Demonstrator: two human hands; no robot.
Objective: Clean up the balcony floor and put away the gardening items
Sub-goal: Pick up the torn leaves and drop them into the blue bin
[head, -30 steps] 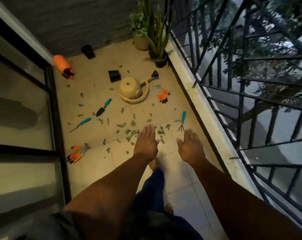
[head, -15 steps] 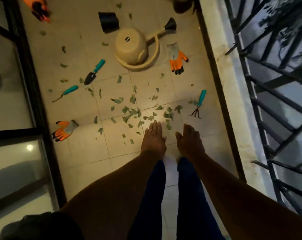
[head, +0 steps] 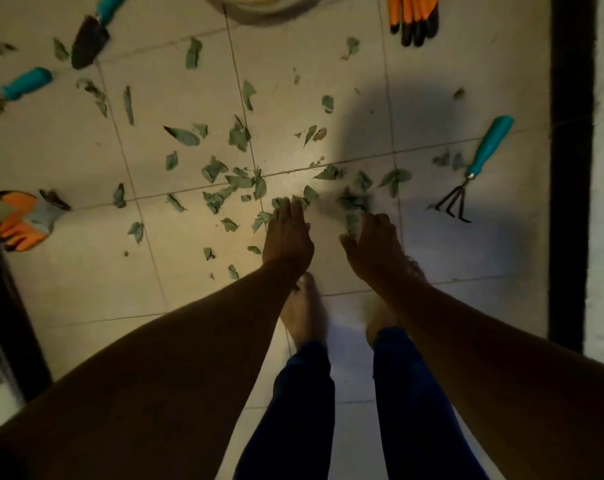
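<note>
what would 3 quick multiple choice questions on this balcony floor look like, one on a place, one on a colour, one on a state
1. Where does the hand rake lie?
A. right of both hands
B. between the feet
C. under the left glove

2. What colour is the rake's handle?
A. orange
B. teal
C. white

3. What is the left hand doing?
A. gripping the trowel
B. wearing a glove
C. reaching bare to the leaves on the floor

Answers:
1 A, the rake lies on the tiles to the right of the right hand, near the dark strip at the floor's edge.
2 B, the handle is teal with dark metal prongs.
3 C, its bare fingers are stretched out among the scattered leaves; the trowel lies untouched at the upper left.
</note>
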